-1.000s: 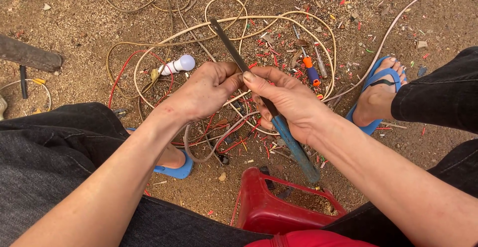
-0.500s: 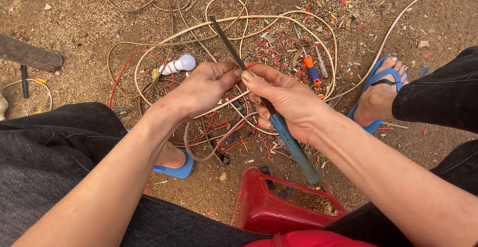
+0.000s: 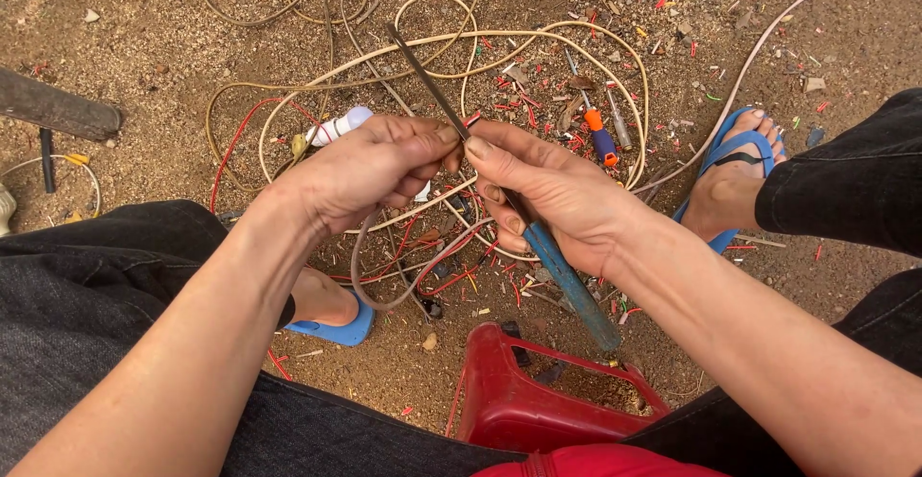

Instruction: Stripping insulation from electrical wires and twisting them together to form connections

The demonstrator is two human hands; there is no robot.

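My right hand (image 3: 547, 189) grips a long metal file (image 3: 427, 78) with a blue handle (image 3: 573, 287); the dark blade points up and away from me. My left hand (image 3: 370, 165) pinches a thin grey-brown cable (image 3: 370, 285) against the file at the fingertips, and the cable loops down below both hands. Thumbs and forefingers of both hands meet at the blade.
Tangled beige and red wires (image 3: 288, 122) lie on the sandy ground with red insulation scraps. A white plug (image 3: 338, 127), an orange-handled tool (image 3: 600, 139), a red plastic stool (image 3: 538, 400) and my feet in blue flip-flops (image 3: 725, 174) surround the hands. A dark bar (image 3: 58, 110) lies left.
Both hands stay pressed together at the file; the fingers shift only slightly on the cable. Nothing else has moved.
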